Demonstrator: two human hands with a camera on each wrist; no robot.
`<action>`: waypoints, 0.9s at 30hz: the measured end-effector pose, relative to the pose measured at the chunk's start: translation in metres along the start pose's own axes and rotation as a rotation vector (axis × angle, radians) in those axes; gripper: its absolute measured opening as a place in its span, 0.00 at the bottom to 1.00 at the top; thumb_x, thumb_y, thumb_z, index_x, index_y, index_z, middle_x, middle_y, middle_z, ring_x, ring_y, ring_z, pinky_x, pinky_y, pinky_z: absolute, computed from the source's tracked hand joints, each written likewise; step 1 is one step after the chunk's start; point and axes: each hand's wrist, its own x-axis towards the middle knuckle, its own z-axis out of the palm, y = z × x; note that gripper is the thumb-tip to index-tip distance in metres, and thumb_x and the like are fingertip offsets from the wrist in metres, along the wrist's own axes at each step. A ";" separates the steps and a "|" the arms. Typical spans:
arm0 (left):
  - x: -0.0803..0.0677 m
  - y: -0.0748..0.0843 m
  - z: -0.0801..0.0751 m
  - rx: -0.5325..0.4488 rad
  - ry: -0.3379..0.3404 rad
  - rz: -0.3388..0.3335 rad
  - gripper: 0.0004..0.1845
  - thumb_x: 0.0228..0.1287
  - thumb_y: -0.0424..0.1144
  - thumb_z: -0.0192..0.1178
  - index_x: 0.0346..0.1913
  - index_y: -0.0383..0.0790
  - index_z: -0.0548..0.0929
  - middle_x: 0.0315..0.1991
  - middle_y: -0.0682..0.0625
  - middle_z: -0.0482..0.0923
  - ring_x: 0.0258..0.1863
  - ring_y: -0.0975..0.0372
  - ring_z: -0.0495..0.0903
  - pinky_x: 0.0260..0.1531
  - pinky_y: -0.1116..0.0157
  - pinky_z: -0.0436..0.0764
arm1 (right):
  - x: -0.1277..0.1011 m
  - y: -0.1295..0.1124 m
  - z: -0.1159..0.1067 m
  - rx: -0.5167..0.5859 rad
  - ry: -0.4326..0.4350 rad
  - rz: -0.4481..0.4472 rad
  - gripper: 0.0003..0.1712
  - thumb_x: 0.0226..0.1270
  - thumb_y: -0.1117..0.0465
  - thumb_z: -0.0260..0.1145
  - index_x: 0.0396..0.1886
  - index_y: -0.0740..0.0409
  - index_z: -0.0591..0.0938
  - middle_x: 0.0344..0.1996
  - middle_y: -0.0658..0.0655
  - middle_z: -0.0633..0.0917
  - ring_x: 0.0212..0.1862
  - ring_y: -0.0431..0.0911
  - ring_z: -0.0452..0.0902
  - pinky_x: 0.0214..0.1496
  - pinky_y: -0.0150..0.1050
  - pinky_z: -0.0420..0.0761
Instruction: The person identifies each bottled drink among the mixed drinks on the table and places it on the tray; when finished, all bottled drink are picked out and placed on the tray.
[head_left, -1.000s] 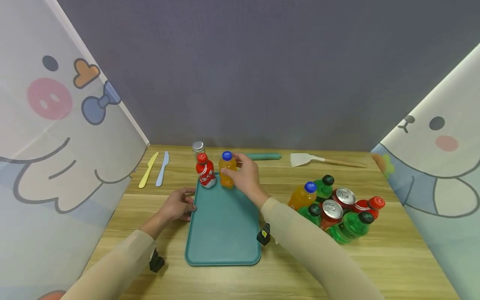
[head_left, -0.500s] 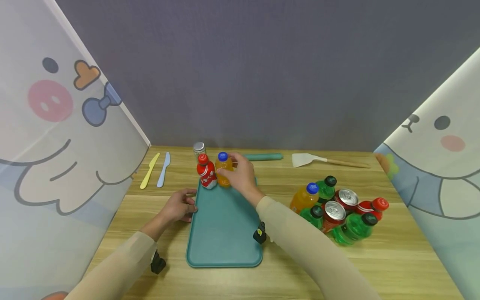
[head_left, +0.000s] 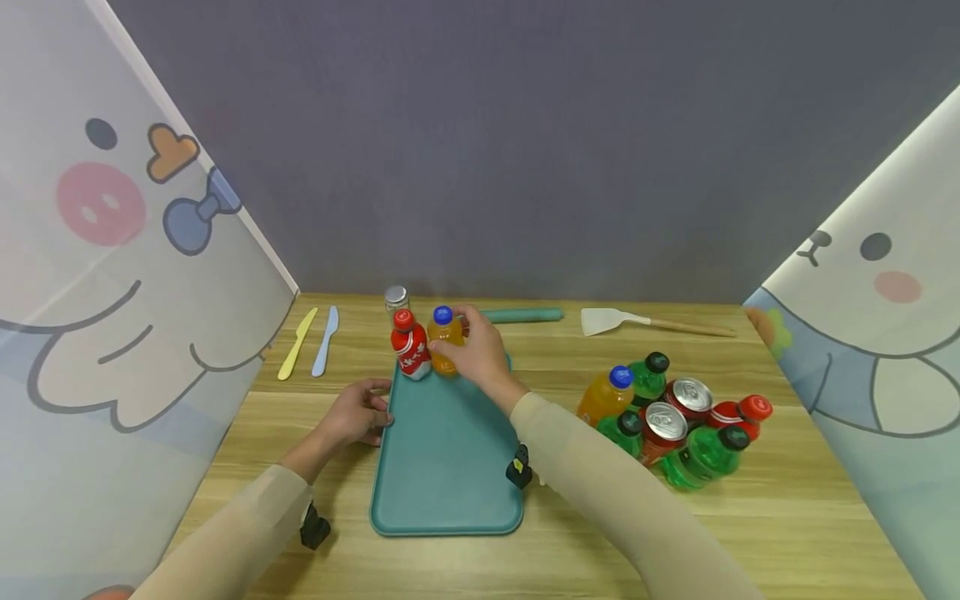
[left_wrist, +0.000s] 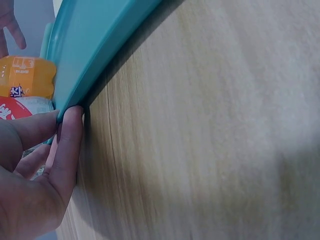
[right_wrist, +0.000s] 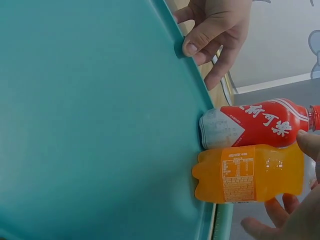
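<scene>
Orange bottle (head_left: 443,367) is now standing closer to the red bottle (head_left: 411,352) than a second ago, the gap between them closing, and the right hand (head_left: 480,350) is coming leftward along with it. Watching from my distant station, I'm seeing that hand gripping the bottle's upper part, thumb on one side, fingers on the other. Bottle is standing upright on the far end of the tray (head_left: 446,467); in the right wrist view the two bottles are looking as if they are touching. Left hand (head_left: 358,412) is staying at the tray's left edge; on the left wrist feed I'm making out thumb and finger pinching the rim.

Elsewhere, noting: silver-lidded jar (head_left: 396,302) is standing behind the red bottle. Yellow knife (head_left: 297,343) and blue knife (head_left: 326,342) are lying side by side, left of the tray. Teal rod (head_left: 522,316) and white spatula (head_left: 603,320) are lying along the back of the table (head_left: 592,550). Well to the right, a second orange bottle (head_left: 604,398) is standing among green bottles (head_left: 701,458), red cans (head_left: 662,429) and another red bottle (head_left: 738,414).
</scene>
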 end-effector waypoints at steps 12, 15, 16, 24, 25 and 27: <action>-0.002 0.000 0.001 0.009 0.005 0.013 0.35 0.63 0.21 0.63 0.74 0.32 0.67 0.42 0.40 0.74 0.31 0.57 0.80 0.26 0.56 0.89 | -0.008 -0.003 -0.009 -0.014 -0.125 0.005 0.43 0.63 0.54 0.77 0.76 0.51 0.68 0.66 0.59 0.78 0.65 0.58 0.76 0.65 0.54 0.80; -0.004 0.001 0.001 0.017 0.007 0.015 0.35 0.64 0.21 0.62 0.74 0.31 0.66 0.43 0.39 0.74 0.31 0.56 0.80 0.27 0.56 0.89 | -0.012 -0.008 -0.015 -0.016 -0.177 0.014 0.47 0.63 0.54 0.77 0.78 0.51 0.65 0.72 0.59 0.73 0.67 0.60 0.74 0.67 0.55 0.79; -0.004 0.001 0.001 0.018 0.008 0.015 0.35 0.64 0.21 0.62 0.74 0.31 0.66 0.43 0.39 0.74 0.31 0.56 0.80 0.27 0.56 0.89 | -0.014 -0.010 -0.017 -0.018 -0.189 0.016 0.48 0.63 0.54 0.77 0.79 0.51 0.64 0.73 0.59 0.72 0.68 0.61 0.73 0.67 0.56 0.78; -0.006 0.003 0.001 0.022 0.006 0.018 0.34 0.64 0.21 0.62 0.74 0.31 0.67 0.44 0.39 0.74 0.31 0.56 0.79 0.27 0.56 0.89 | -0.027 -0.019 -0.034 -0.052 -0.233 0.013 0.48 0.61 0.51 0.78 0.79 0.46 0.65 0.75 0.56 0.70 0.68 0.58 0.72 0.66 0.58 0.79; -0.005 0.003 0.000 0.022 0.006 0.017 0.34 0.64 0.21 0.62 0.74 0.31 0.67 0.44 0.39 0.74 0.31 0.56 0.79 0.27 0.56 0.89 | -0.029 -0.020 -0.037 -0.049 -0.240 0.003 0.48 0.61 0.51 0.78 0.78 0.46 0.65 0.75 0.56 0.70 0.68 0.58 0.72 0.65 0.57 0.79; -0.005 0.003 0.000 0.022 0.004 0.014 0.34 0.64 0.21 0.63 0.73 0.31 0.67 0.43 0.39 0.74 0.31 0.56 0.79 0.27 0.56 0.89 | -0.034 -0.024 -0.043 -0.048 -0.255 -0.019 0.48 0.61 0.50 0.78 0.78 0.47 0.66 0.74 0.56 0.70 0.68 0.58 0.73 0.65 0.57 0.79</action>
